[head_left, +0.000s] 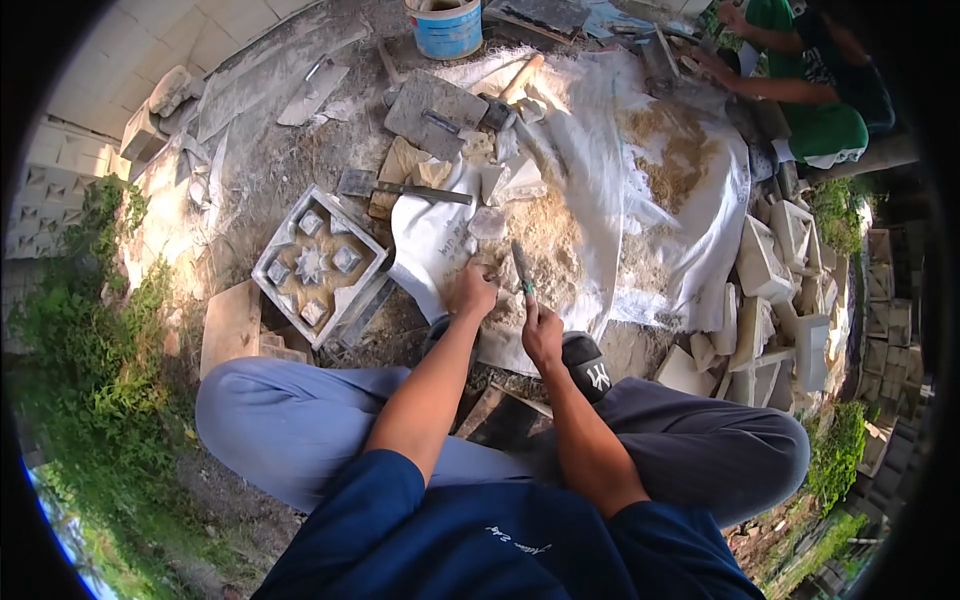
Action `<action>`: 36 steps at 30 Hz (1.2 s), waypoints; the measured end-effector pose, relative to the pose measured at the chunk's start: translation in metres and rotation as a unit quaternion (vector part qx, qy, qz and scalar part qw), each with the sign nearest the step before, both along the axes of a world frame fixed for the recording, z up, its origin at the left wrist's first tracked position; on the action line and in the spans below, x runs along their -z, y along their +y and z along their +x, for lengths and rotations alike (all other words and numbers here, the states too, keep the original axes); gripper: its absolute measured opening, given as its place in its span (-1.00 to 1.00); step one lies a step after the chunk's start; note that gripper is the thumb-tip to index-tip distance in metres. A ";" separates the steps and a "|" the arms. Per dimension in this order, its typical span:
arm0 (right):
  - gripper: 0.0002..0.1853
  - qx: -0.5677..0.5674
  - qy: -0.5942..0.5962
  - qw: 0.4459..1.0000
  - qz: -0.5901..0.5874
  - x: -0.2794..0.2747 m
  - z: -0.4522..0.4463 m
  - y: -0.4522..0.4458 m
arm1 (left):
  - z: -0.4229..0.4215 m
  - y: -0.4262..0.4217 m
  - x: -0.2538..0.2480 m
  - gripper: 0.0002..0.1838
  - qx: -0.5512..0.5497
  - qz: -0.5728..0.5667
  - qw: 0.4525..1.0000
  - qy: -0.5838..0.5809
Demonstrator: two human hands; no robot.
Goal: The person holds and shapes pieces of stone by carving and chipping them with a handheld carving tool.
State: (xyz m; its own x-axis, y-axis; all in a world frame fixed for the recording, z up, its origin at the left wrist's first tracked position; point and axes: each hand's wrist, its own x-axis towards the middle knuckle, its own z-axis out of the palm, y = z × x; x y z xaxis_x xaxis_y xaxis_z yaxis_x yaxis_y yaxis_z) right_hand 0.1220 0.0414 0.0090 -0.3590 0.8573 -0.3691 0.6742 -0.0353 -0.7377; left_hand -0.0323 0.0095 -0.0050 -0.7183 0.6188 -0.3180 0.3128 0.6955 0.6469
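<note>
My right hand (542,335) is closed around the handle of a narrow trowel-like tool (523,268). Its slim grey blade points away from me, over the pale sandy powder (552,235) heaped on a white sack sheet (645,230). To its left, my left hand (472,288) has its fingers curled in; whatever they may hold is too small to make out. Just beyond that hand lies a pale stone chunk (488,223). Further left rests a square decorative block mould (318,265) with a star and raised pieces inside.
A hammer-like tool (425,191), a grey float (432,112) and broken stone pieces (513,180) lie ahead. A blue bucket (445,30) stands at the back. Concrete blocks (765,260) are piled on the right. Another person (815,90) works at the upper right.
</note>
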 end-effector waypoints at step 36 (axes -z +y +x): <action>-0.46 -0.039 -0.045 0.998 0.011 0.011 0.000 0.003 | -0.002 -0.002 0.007 -0.71 0.013 -0.026 1.000 -0.003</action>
